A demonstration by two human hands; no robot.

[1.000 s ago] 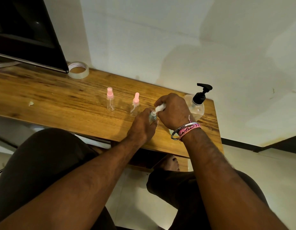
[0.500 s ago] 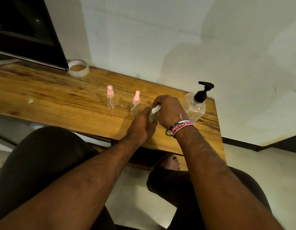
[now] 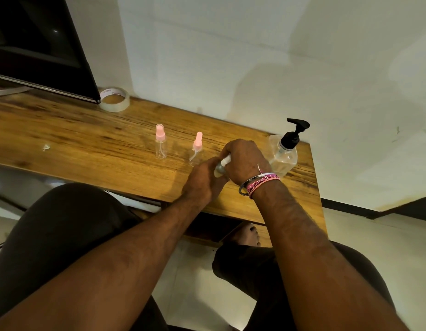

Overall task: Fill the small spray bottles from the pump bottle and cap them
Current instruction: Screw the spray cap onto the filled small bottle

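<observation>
Since a second ago the right hand (image 3: 245,161) has rolled over the white cap (image 3: 226,160), hiding the small bottle (image 3: 219,168) that the left hand (image 3: 202,180) grips at centre frame on the bench (image 3: 87,149). Both hands' fingers are closed, one on each. Best to keep the bottle upright and twist gently. The pump bottle (image 3: 283,156) stands right.

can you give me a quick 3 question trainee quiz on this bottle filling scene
1. True or false: the pump bottle is lying on its side.
2. How many pink-topped spray bottles stand free on the table?
3. What sits nearest the screen: A) tape roll B) pump bottle C) a cup?

Key: 1 false, it stands upright. 2 two, one left of the other; a third bottle is held between the left hand and right hand. 3 A.
</observation>
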